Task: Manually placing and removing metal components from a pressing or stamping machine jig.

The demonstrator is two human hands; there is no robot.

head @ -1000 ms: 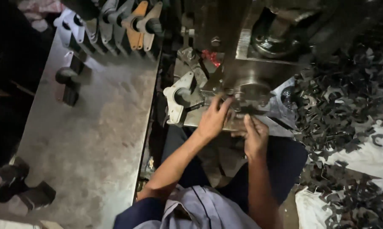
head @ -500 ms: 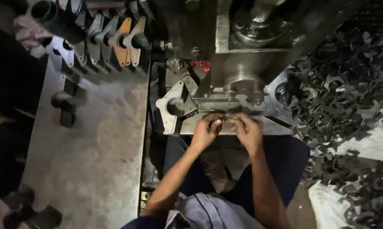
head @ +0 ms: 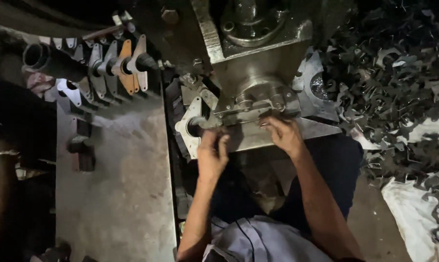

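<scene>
Two hands work at the press (head: 258,58): our left hand (head: 212,155) curls over a plate (head: 193,127) at its left, grip unclear. Our right hand (head: 283,135) lies open-fingered on the bed (head: 316,128) beneath; we should seat the plate flat and keep fingers clear.

Two hands: left hand (head: 212,154), right hand (head: 283,136). One press machine (head: 258,63). One heap of stamped metal scraps (head: 394,82). One counter (head: 117,184).
</scene>
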